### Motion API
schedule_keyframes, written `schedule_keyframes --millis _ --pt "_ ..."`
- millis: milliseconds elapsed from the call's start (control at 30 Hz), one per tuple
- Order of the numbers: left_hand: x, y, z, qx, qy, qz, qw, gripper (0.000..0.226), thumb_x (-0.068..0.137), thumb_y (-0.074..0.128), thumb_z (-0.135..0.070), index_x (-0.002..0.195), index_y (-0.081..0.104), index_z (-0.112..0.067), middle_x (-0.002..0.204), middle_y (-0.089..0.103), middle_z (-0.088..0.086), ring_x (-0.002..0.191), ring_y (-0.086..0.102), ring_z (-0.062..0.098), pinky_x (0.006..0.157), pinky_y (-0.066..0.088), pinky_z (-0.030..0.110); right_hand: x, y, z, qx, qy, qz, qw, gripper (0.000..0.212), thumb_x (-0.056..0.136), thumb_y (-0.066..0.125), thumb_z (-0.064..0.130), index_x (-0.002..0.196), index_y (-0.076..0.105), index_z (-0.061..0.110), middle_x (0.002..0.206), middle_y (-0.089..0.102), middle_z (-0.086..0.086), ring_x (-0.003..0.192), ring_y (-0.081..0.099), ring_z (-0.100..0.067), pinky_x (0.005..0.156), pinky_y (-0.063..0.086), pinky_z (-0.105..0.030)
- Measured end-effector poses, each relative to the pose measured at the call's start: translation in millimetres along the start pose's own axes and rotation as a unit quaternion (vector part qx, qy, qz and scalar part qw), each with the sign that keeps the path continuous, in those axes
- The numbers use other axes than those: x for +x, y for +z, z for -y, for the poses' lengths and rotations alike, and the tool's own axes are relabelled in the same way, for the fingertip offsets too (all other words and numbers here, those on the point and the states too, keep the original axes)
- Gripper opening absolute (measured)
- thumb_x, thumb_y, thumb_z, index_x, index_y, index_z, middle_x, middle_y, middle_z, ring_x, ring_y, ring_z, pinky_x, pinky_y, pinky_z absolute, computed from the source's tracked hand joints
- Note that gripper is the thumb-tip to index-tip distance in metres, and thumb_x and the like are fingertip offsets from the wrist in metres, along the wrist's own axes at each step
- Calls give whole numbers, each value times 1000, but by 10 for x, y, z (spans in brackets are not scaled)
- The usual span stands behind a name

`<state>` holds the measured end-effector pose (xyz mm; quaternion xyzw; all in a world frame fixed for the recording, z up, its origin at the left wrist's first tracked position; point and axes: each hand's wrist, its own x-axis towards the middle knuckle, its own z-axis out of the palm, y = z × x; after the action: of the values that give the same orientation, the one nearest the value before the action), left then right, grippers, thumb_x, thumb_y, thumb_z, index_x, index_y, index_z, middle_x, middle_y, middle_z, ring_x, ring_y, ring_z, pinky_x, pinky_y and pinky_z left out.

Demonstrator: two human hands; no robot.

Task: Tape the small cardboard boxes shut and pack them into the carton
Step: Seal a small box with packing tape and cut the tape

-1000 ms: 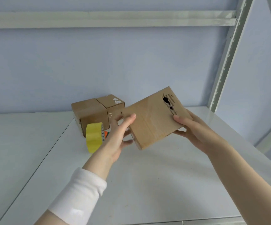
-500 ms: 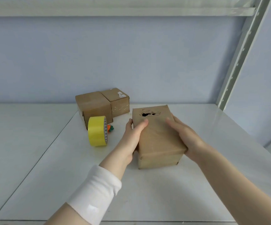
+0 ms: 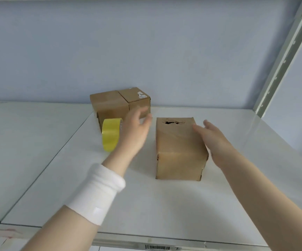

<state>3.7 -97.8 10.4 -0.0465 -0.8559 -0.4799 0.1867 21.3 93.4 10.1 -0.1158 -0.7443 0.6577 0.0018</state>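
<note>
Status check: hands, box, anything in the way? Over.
Left hand and right hand open, holding nothing. Torn box stands on the shelf between them. Yellow tape roll on edge beside left hand, two small boxes behind it.

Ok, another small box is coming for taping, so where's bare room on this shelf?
Widest bare patch: the shelf front, between the torn box and the near edge. Also bare: the left panel beside the tape roll, and the right side towards the upright post. Crowded: the back middle, with two small boxes, tape roll and left hand close together.
</note>
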Motion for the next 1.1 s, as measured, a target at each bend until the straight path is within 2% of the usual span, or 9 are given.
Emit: schedule_keyframes --millis 67,133,233,300,467,700,867,1000,1100 --pt "222 -315 130 130 59 -42 989 36 98 43 -24 131 52 -12 143 45 5 133 38 21 109 26 29 -64 49 161 -55 -77 -68 993 62 94 49 36 148 22 22 154 25 6 140 26 -13 111 20 -28" --pt "411 -560 338 246 39 -1 968 36 100 37 -28 128 54 -12 137 50 10 129 42 27 102 30 31 -155 203 329 -87 -148 -93 981 51 95 48 32 143 34 23 148 35 9 136 32 -10 106 24 -25" --pt "416 -733 569 280 14 103 954 38 101 33 -33 109 63 -11 117 62 12 110 54 31 84 40 34 -287 632 506 -135 -218 -69 964 38 95 48 29 132 48 21 137 48 9 128 42 -9 98 31 -19" --pt "308 -818 649 275 66 73 957 36 99 37 -37 105 65 -15 110 63 4 103 56 25 76 38 31 -293 935 553 -177 -246 -44 952 33 94 49 27 126 54 19 133 52 6 125 45 -10 91 31 -16" --pt "-144 -1028 750 126 123 -70 982 32 80 53 -54 75 50 -22 81 53 -9 78 49 8 64 31 22 -155 1451 500 -275 -225 45 934 34 93 52 30 126 54 20 133 54 5 125 46 -12 94 32 -19" --pt "-498 -1011 834 -118 -109 60 985 29 78 70 -39 89 46 -27 106 55 -7 101 54 8 76 38 18 -223 1612 445 -365 -208 124 899 48 91 58 31 136 47 19 139 49 7 125 46 -11 101 30 -19" --pt "-412 -971 789 -254 -144 130 948 53 61 64 -46 111 57 -27 122 59 -11 120 51 5 104 39 30 -317 1550 527 -291 -202 131 926 28 87 64 21 115 65 21 101 65 8 71 56 -6 72 43 -17" --pt "-363 -924 720 -240 -122 92 959 13 80 70 -32 85 64 -21 98 70 -4 100 63 10 86 45 23 -405 1520 499 -261 -212 105 936 16 85 66 20 100 69 23 81 65 8 59 55 -6 65 47 -21" --pt "-331 -882 633 -204 -75 35 975 17 84 68 -29 75 61 -16 89 69 -3 90 64 11 75 43 22 -502 1544 448 -250 -283 14 926 10 83 67 18 89 65 26 80 59 13 68 53 -2 63 41 -8"
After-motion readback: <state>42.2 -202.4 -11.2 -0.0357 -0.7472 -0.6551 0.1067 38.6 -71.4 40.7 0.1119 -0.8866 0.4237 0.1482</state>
